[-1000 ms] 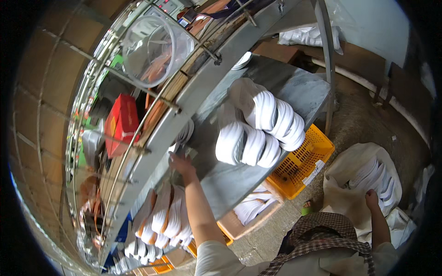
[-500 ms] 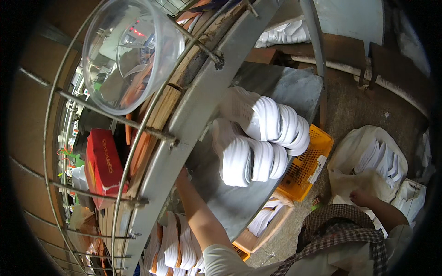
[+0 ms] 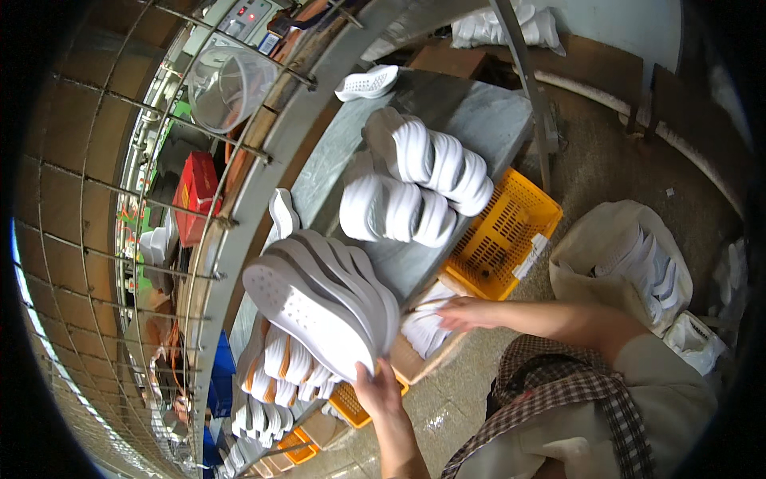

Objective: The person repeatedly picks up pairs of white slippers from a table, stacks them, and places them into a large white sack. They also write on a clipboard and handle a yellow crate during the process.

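The left hand (image 3: 377, 389) has its fingers closed on the near end of fanned, perforated white soles (image 3: 307, 307) pointing toward eleven o'clock; nesting probably lets one hand manage several. At two o'clock, the right hand's (image 3: 467, 314) fingers spread loosely by a pale-pink bin (image 3: 413, 369). Twelve o'clock: nested white rows (image 3: 395, 209), grey smooth-topped desk (image 3: 487, 112).
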{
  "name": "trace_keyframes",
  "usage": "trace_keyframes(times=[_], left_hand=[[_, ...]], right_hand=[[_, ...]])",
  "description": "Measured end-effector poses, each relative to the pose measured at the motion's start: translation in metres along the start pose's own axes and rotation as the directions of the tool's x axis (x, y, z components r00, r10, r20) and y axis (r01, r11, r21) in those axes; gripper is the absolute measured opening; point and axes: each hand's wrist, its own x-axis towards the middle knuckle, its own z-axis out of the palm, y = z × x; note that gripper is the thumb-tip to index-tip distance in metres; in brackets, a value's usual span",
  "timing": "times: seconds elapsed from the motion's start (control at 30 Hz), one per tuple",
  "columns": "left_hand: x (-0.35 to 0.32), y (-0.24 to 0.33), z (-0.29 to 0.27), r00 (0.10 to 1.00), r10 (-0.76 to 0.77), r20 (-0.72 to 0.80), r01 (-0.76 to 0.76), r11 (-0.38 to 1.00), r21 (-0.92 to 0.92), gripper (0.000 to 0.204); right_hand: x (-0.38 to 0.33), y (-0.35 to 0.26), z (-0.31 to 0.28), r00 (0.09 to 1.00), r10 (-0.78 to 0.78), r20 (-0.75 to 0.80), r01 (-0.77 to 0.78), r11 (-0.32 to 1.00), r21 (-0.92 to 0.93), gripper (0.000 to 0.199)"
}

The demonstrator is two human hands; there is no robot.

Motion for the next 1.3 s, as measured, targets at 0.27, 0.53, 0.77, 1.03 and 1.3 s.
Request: trace_keyframes(times=[0.27,0.53,0.77,1.03,1.3], left_hand=[[-0.181,-0.019,-0.039,0.999,-0.019,-0.051,0.036,0.932,0.359,0.064],[-0.152,-0.004,-0.002,0.866,-0.100,0.490,-0.325,0.631,0.704,0.069],[-0.107,-0.081,0.100,0.493,-0.107,0.864,-0.237,0.938,0.252,0.077],[-0.144,-0.178,0.170,0.313,-0.382,0.870,0.146,0.924,0.353,0.062],[-0.135,-0.209,0.204,0.429,-0.752,0.501,0.159,0.608,0.778,0.056]], right_hand=[[-0.015,0.004,0.097,0.938,-0.252,0.240,-0.051,0.584,0.810,0.047],[-0.154,-0.006,0.060,0.930,-0.365,-0.041,0.298,0.687,0.663,0.061],[-0.277,-0.049,0.047,0.720,-0.497,-0.485,0.640,0.746,0.187,0.091],[-0.363,-0.053,-0.001,0.473,-0.560,-0.680,0.777,0.629,0.023,0.093],[-0.403,-0.013,-0.023,0.788,-0.201,-0.582,0.533,0.697,0.480,0.057]])
